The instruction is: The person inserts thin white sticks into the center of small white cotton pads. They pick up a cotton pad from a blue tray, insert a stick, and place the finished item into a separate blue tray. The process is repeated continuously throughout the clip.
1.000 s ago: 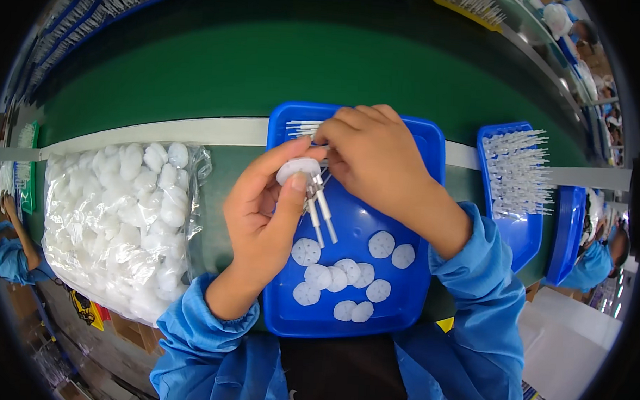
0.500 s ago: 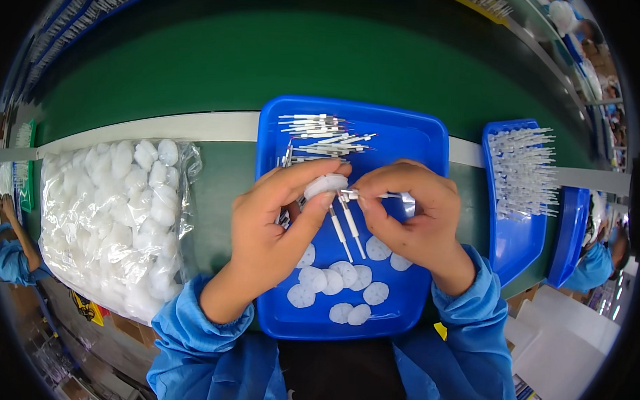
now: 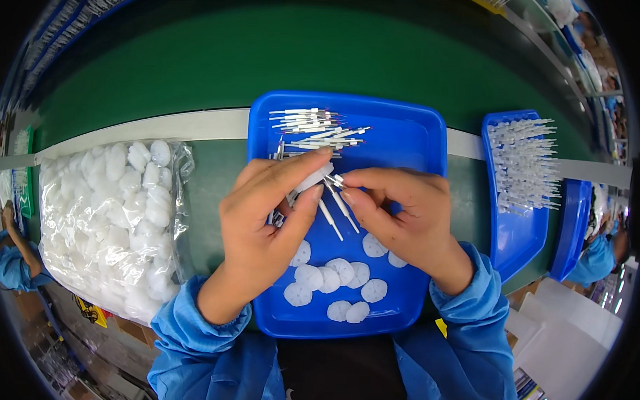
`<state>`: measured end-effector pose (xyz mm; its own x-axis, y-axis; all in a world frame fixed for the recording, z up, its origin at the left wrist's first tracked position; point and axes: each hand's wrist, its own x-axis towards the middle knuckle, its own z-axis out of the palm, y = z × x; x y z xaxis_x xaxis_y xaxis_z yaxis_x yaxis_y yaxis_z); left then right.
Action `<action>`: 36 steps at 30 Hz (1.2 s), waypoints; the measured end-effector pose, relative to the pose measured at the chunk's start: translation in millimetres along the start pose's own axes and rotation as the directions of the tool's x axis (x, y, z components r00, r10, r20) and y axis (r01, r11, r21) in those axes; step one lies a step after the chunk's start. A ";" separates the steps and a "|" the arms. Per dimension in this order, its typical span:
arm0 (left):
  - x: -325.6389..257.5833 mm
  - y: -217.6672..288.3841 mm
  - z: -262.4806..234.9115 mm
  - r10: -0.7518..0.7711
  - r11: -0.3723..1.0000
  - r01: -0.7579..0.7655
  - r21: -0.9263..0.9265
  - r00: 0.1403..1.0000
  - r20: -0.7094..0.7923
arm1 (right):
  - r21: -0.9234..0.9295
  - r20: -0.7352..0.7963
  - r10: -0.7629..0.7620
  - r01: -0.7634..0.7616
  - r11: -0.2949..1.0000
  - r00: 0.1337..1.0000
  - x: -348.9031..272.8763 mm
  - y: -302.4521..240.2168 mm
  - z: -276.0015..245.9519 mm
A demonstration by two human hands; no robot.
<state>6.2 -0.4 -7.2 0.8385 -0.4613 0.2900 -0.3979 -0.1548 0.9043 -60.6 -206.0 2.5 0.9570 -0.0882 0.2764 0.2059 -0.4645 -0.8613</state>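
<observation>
Above a blue tray [image 3: 407, 139], my left hand [image 3: 256, 215] grips a round white plastic disc [image 3: 314, 178] between thumb and fingers. Two thin white rods [image 3: 331, 221] with metal ends hang down from beside the disc; whether they are fixed to it cannot be made out. My right hand [image 3: 415, 214] pinches a short white rod with a metal end [image 3: 337, 181] against the disc's edge. Loose white rods [image 3: 312, 121] lie in the tray's far left part. Several translucent white discs [image 3: 329, 279] are scattered in its near part.
At the left lies a clear plastic bag [image 3: 108, 221] full of white rounded pieces. A blue bin [image 3: 517, 239] at the right holds many white rods, with another blue bin [image 3: 571, 226] beside it. Behind the tray runs a green surface [image 3: 304, 58]. Another person's arm [image 3: 15, 242] shows far left.
Both hands have shifted slightly left and up with the disc and rods. The disc is now tilted more, and my right fingertips are closer to it.
</observation>
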 end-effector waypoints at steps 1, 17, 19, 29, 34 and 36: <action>0.2 1.8 -0.5 0.012 0.999 -0.012 0.041 1.000 0.002 | -0.028 0.001 -0.009 0.009 1.000 1.000 1.1 0.1 -0.3; -4.6 21.5 2.4 0.047 0.924 -0.058 0.377 0.998 0.038 | -0.442 0.007 -0.357 0.323 0.837 0.934 5.1 5.6 9.0; -7.1 18.6 3.8 0.046 0.933 -0.057 0.355 0.998 0.038 | -0.419 -0.009 -0.375 0.337 0.843 0.927 5.3 8.7 10.8; 5.6 4.6 -8.2 -0.011 1.000 0.012 -0.013 0.997 0.073 | -0.069 -0.022 -0.142 0.140 0.988 0.990 7.0 9.5 -9.4; 3.6 11.8 -5.9 0.092 0.988 -0.097 0.117 0.995 0.044 | 0.321 0.130 0.038 -0.079 0.944 0.991 8.4 0.1 -15.3; 1.7 11.7 -2.5 0.127 0.984 -0.131 0.120 0.991 0.040 | 0.279 0.133 0.048 -0.083 0.957 0.990 5.3 0.1 -10.8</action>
<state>3.9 -0.8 4.7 0.7658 -0.5116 0.3897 -0.5459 -0.1967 0.8144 -57.8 -216.0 8.5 0.9844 0.0077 0.1760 0.1742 -0.1910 -0.9660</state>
